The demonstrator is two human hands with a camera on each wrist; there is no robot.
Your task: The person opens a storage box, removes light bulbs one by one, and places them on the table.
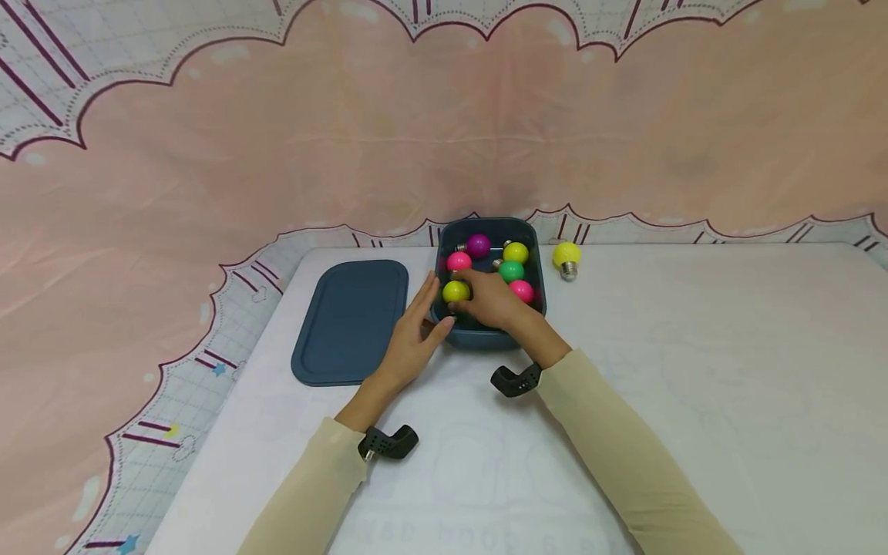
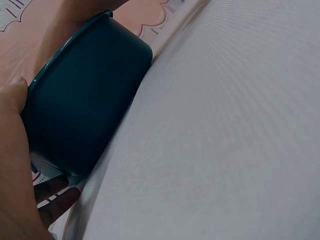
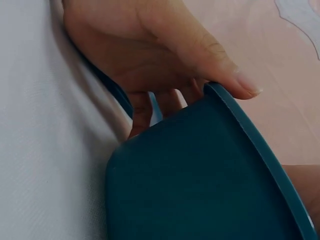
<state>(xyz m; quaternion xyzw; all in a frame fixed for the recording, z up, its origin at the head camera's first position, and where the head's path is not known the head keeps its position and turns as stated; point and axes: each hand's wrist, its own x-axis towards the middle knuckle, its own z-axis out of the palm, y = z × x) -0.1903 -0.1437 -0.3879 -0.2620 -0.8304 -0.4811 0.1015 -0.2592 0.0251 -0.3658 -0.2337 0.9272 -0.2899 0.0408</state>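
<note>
A dark blue box [image 1: 486, 222] stands at the far middle of the white table [image 1: 694, 347] and holds several coloured bulbs: purple [image 1: 478, 245], pink [image 1: 459, 261], yellow [image 1: 516, 251], green [image 1: 512, 270] and another pink [image 1: 522, 290]. My right hand [image 1: 479, 297] reaches into the box, fingers curled on a yellow-green bulb [image 1: 454, 291] at its near left. My left hand [image 1: 423, 320] rests against the box's left wall with straight fingers and the thumb at the near corner. The left wrist view shows the box [image 2: 85, 100] beside my left hand [image 2: 15, 165]. In the right wrist view the left hand's [image 3: 150, 50] thumb lies on the rim of the box [image 3: 200, 185].
The box's flat blue lid [image 1: 350, 320] lies on the table to the left of the box. A loose yellow bulb [image 1: 566, 256] lies just right of the box. A pink cloth hangs behind the table, whose left edge runs close to the lid.
</note>
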